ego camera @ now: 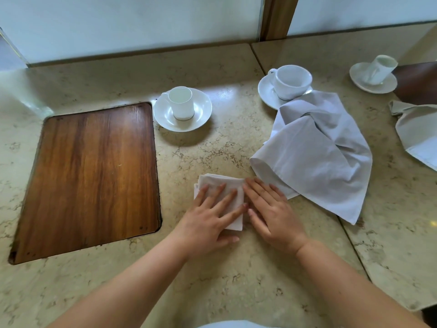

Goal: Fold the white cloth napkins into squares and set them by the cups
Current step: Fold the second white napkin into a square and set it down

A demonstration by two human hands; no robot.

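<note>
A small white napkin (214, 181), folded to a square, lies flat on the marble counter near the front middle. My left hand (210, 218) presses flat on top of it with fingers spread. My right hand (272, 209) lies flat beside it, fingertips touching its right edge. A larger unfolded white napkin (319, 152) lies crumpled to the right, its top corner against the saucer of a wide white cup (292, 81). A narrow white cup on a saucer (181, 106) stands behind the folded napkin. A third cup (380, 68) sits on a saucer at the far right.
A wooden panel (92, 176) is set into the counter (212, 280) on the left. Another cloth (416, 131) lies at the right edge. A brown object (418, 81) sits at the far right behind it. A wall with a wooden post runs along the back.
</note>
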